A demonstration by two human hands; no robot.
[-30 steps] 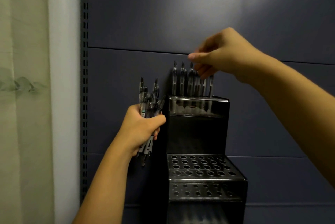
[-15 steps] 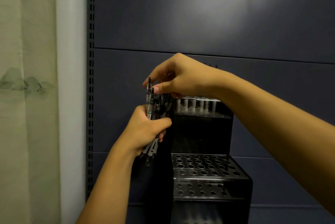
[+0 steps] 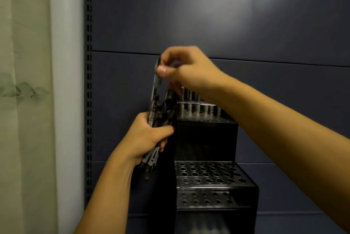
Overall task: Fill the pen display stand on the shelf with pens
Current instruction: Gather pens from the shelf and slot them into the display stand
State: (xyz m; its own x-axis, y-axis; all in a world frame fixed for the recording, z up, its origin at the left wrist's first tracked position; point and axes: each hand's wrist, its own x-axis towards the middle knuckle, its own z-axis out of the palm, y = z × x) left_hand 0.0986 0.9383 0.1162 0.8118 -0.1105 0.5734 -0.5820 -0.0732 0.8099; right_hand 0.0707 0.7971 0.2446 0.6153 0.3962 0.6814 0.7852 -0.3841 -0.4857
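My left hand (image 3: 149, 137) is wrapped around a bundle of pens (image 3: 161, 112), held roughly upright just left of the black pen stand (image 3: 206, 139), tips poking out below my fist. My right hand (image 3: 181, 71) has reached across and pinches the top end of one pen (image 3: 155, 91) between thumb and fingers; that pen stands a little taller than the rest, its long axis near vertical, leaning slightly, with its lower part still down in the bundle. The stand sits against the dark shelf back panel (image 3: 227, 16), directly right of both hands. Its top tier already carries a row of pens (image 3: 191, 97), partly hidden behind my right wrist, while the holes in the middle tier (image 3: 208, 173) and the lower tier (image 3: 204, 197) look empty. I judge the next move is a straight lift along the pen's own axis to free it, then a short carry rightward, keeping it upright. The right hand is the nearer to the stand's holes.
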